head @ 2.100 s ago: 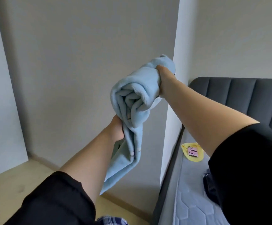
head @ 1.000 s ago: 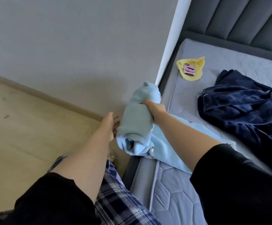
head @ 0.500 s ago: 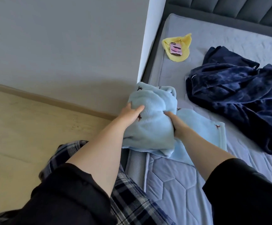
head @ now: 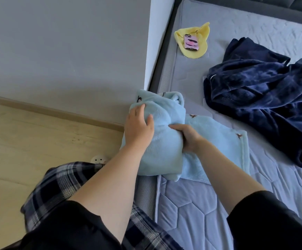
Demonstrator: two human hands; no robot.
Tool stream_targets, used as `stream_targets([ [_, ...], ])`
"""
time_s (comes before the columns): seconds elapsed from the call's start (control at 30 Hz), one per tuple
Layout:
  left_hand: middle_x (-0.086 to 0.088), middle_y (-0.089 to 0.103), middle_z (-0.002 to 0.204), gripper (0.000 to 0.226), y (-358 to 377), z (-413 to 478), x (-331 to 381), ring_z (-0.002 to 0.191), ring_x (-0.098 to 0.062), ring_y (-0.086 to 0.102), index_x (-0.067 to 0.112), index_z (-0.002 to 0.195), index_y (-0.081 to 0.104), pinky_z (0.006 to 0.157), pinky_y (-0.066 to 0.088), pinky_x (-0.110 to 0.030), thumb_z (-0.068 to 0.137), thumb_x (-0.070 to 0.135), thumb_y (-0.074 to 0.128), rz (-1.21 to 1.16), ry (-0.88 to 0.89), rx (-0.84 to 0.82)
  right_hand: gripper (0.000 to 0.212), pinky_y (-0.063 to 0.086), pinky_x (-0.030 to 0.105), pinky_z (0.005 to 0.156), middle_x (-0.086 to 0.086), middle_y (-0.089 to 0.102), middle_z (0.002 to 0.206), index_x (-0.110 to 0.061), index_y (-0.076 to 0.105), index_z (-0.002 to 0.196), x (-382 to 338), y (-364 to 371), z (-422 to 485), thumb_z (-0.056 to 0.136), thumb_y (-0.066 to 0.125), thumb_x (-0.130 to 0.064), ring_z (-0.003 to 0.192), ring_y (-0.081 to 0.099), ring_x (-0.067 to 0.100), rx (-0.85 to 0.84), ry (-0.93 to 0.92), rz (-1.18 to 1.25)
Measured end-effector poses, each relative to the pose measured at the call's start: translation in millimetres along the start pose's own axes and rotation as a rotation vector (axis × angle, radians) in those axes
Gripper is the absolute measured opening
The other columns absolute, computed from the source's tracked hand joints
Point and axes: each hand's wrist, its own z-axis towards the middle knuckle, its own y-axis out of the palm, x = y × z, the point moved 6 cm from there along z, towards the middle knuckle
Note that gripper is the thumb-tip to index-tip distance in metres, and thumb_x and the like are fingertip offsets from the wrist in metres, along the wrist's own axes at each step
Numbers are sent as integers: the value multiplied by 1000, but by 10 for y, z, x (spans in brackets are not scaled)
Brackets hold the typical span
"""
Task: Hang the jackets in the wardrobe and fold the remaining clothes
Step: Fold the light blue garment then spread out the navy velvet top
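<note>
A light blue fleece garment [head: 164, 141] lies bundled at the bed's left edge, on top of a flat folded light blue fleece piece [head: 222, 141]. My left hand [head: 139, 125] rests on the bundle's left side with fingers spread over the cloth. My right hand [head: 188, 138] grips the bundle's right side, fingers curled into the fabric. A crumpled dark navy fleece garment [head: 262, 94] lies further right on the mattress [head: 200, 210].
A yellow cloth [head: 200, 44] with a pink phone [head: 191, 42] on it lies near the bed's head. A grey wall [head: 65, 47] and wooden floor [head: 20, 141] are to the left. My plaid trouser leg [head: 56, 184] is below.
The blue bundle came down from in front of the wall onto the bed, over the folded blue piece. My left hand let go, then settled back on the bundle's left side.
</note>
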Motion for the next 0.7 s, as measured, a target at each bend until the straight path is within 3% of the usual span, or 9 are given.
stream_targets([
  [0.07,-8,24,156,58,131,-17,-27,142,-26,23,16,150,25,114,23,-42,99,39,38,223,56,-103,41,53,42,87,11,69,114,-11,63,119,-86,-74,-55,80,68,-24,104,66,27,27,24,-98],
  [0.13,-7,11,160,64,258,-56,-55,145,-26,13,20,153,13,114,19,-49,98,47,32,392,70,-164,47,53,39,87,12,64,119,-9,52,128,-287,-182,-122,84,63,-19,103,64,24,212,-102,-290],
  [0.23,-5,1,161,67,417,-109,-39,147,-28,4,23,154,4,113,14,-55,97,52,26,509,58,-205,45,39,22,82,-2,52,118,-13,43,133,-761,-206,-411,88,50,-14,101,51,12,718,-649,-618],
  [0.3,-5,-5,161,67,482,-114,-40,147,-28,-1,24,153,-1,113,10,-57,98,52,23,566,59,-226,35,32,19,85,-1,51,114,-14,53,125,-902,-1,-475,90,51,-15,107,46,15,719,-898,-732],
  [0.4,-4,-9,161,67,499,-114,-59,147,-27,-5,24,153,-5,113,8,-58,98,53,21,565,40,-256,23,34,27,85,2,52,98,-13,63,104,-972,149,-232,91,57,-31,101,41,22,641,-783,-1033],
  [0.47,-3,-10,161,68,483,-129,-66,147,-27,-6,25,153,-7,113,9,-59,98,53,22,528,33,-264,27,35,30,69,0,48,73,-12,58,73,-1050,147,-93,89,60,-34,82,41,20,583,-682,-1150],
  [0.57,-1,-10,161,69,430,-100,-85,148,-23,-7,26,153,-6,114,7,-58,98,53,25,373,33,-290,43,25,22,45,-2,32,52,-16,38,53,-1142,4,14,86,64,-27,53,30,15,629,-608,-1021],
  [0.63,1,-10,161,73,405,-107,-113,147,-20,-8,25,153,-5,115,4,-56,96,55,30,304,26,-308,47,23,28,46,0,25,52,-16,32,53,-1084,-112,76,86,63,-23,53,22,17,710,-523,-844],
  [0.7,3,-11,161,79,392,-133,-158,147,-19,-9,21,153,-7,115,3,-55,95,58,32,291,-17,-315,43,23,31,48,1,30,52,-15,35,53,-1016,-132,121,88,60,-21,57,29,20,777,-453,-826],
])
